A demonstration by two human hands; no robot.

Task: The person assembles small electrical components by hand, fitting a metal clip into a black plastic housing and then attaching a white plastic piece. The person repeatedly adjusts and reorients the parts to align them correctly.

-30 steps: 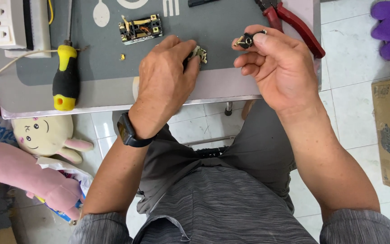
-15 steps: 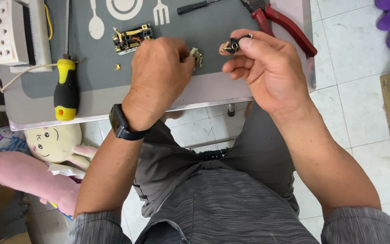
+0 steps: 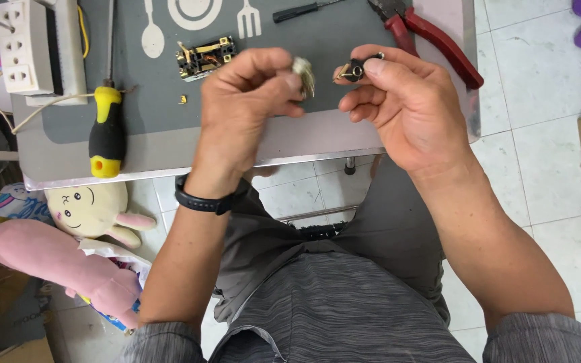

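Left hand [image 3: 250,114] pinches a small metal part [image 3: 302,72] in its fingers; right hand [image 3: 398,107] grips a black piece [image 3: 356,68] likewise; both held above the grey surface [image 3: 169,144], near each other, not touching

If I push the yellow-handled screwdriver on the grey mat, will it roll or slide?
The screwdriver would probably roll sideways, since its yellow-and-black handle looks rounded. The long thin metal shaft looks stiff, so it should move as one piece. The grey mat looks matte, so sliding seems less likely.
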